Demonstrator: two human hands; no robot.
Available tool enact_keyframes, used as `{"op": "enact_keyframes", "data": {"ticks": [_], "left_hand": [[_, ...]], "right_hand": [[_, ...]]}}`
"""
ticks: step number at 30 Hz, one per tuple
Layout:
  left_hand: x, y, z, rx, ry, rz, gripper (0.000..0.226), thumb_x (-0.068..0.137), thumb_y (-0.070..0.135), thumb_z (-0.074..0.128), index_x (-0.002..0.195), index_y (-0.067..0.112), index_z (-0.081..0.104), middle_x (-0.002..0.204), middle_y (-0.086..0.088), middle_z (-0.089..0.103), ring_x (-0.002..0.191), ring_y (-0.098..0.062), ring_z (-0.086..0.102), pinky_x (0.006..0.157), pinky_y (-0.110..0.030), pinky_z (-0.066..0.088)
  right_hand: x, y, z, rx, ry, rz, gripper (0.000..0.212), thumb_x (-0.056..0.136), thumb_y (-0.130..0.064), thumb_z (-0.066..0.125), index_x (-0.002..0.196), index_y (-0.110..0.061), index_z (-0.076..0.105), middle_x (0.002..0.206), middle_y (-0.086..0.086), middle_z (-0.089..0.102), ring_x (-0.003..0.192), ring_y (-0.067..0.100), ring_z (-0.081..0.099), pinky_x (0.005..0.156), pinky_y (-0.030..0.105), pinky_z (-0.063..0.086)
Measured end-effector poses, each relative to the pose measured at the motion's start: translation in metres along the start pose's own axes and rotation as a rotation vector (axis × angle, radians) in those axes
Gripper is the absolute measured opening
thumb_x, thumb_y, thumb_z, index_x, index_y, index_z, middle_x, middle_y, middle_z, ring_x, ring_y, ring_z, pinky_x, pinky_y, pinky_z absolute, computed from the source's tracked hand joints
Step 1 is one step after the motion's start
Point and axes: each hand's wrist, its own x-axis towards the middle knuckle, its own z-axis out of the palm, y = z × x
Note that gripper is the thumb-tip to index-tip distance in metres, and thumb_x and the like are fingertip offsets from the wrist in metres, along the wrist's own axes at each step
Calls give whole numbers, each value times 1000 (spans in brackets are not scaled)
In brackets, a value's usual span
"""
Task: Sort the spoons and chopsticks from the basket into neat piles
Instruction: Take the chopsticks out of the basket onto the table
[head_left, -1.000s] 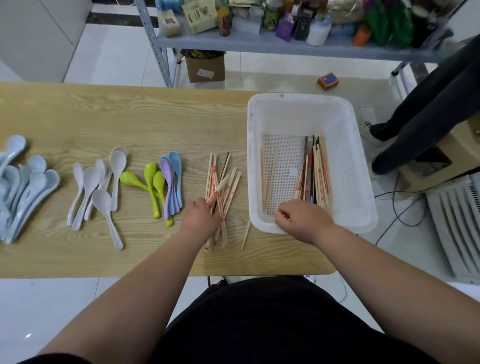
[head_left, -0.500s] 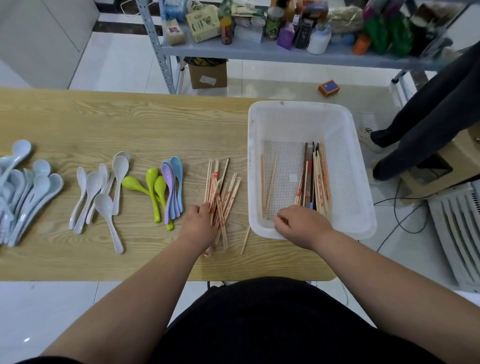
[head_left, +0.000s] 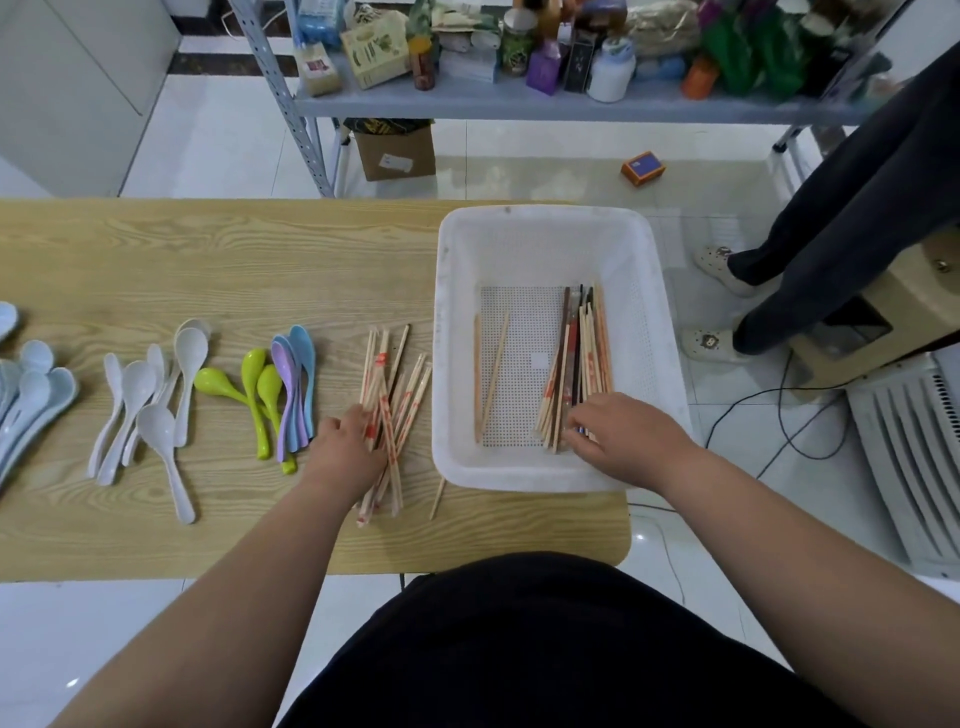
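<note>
Left hand (head_left: 345, 449) lay flat on the near part of the chopstick pile (head_left: 400, 384) on the wooden surface (head_left: 260, 260), fingers extended and pressing the sticks, nothing grasped.

Items, left to right:

Pale blue spoons (head_left: 31, 395) were heaped at the left edge of the surface, partly out of view. White spoons (head_left: 140, 395) lay beside them in a loose group, bowls mostly away from the person. Green spoons (head_left: 254, 384) followed, three in number, one angled across to the left. Purple and blue spoons (head_left: 296, 374) were nested together, touching the green group.

The chopstick pile sat between those spoons and the basket (head_left: 545, 215), its sticks roughly parallel but crossing in places. One loose chopstick (head_left: 437, 499) lay apart at the near left corner of the basket.

The basket, white and perforated, stood at the right end of the surface. Inside, two plain chopsticks (head_left: 491, 374) lay on the left of the floor; a mixed bundle (head_left: 587, 353) of light and dark sticks lay on the right.

Right hand (head_left: 628, 436) was inside the basket, fingers curled down onto the near ends of the bundle. Whether it gripped any stick could not be determined.
</note>
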Motion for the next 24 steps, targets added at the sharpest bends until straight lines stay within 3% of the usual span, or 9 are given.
{"op": "enact_keyframes", "data": {"ticks": [3, 6, 9, 12, 16, 18, 20, 22, 24], "left_hand": [[-3, 7, 4, 16, 21, -75, 78, 89, 33, 64, 154, 15, 26, 145, -23, 33, 129, -42, 44, 107, -45, 38], [-2, 9, 8, 68, 16, -71, 73, 87, 35, 66, 149, 16, 34, 138, -22, 40, 122, -42, 48, 104, -44, 40], [-5, 14, 9, 49, 27, -107, 73, 87, 33, 66, 150, 15, 34, 137, -23, 40, 125, -42, 45, 106, -45, 38], [-10, 37, 0, -125, 259, -43, 64, 87, 17, 65, 144, 5, 42, 137, -24, 44, 126, -41, 45, 106, -47, 37], [-22, 96, -25, -363, 654, 330, 44, 85, 4, 61, 129, 6, 54, 116, -13, 53, 94, -21, 56, 87, -31, 50], [-28, 132, -29, -336, 566, 443, 45, 87, 4, 60, 131, 7, 54, 116, -9, 53, 90, -10, 53, 86, -19, 48], [-23, 162, -18, -223, 324, 455, 53, 90, 12, 61, 141, 8, 47, 128, -11, 52, 101, -14, 56, 95, -28, 50], [-13, 183, 4, -87, 62, 302, 66, 92, 23, 61, 150, 7, 34, 139, -14, 45, 118, -27, 54, 101, -41, 48], [-1, 198, 25, -17, -95, 71, 71, 90, 27, 63, 149, 3, 30, 139, -18, 43, 121, -34, 51, 93, -39, 48]], "right_hand": [[-10, 20, 7, -95, 32, -58, 38, 101, -40, 37, 105, -19, 68, 98, -3, 64, 91, 17, 57, 80, 35, 48], [-15, 26, 15, -44, 30, -49, 53, 97, -44, 21, 100, -19, 68, 93, -3, 63, 88, 17, 55, 81, 37, 49], [-14, 27, 19, -7, 44, -58, 50, 98, -45, 24, 101, -21, 68, 96, -4, 64, 90, 17, 55, 80, 37, 49], [-12, 29, 16, 16, 30, -75, 48, 100, -47, 28, 103, -22, 68, 99, -5, 64, 91, 15, 55, 80, 35, 49], [-14, 37, 14, -1, 85, -111, 57, 97, -55, 22, 100, -23, 69, 95, -7, 65, 88, 15, 57, 79, 35, 50], [-15, 40, 17, -21, 122, -127, 54, 98, -53, 26, 96, -22, 70, 91, -6, 66, 84, 16, 58, 74, 35, 50], [-15, 39, 20, -41, 181, -158, 49, 98, -50, 32, 92, -21, 71, 86, -3, 66, 80, 20, 60, 69, 35, 48], [-14, 39, 20, -51, 194, -170, 46, 97, -50, 35, 90, -21, 71, 85, -2, 65, 79, 21, 60, 68, 35, 45], [-13, 40, 20, -49, 203, -175, 45, 96, -49, 36, 89, -21, 71, 84, -2, 65, 79, 22, 60, 67, 34, 43]]}}
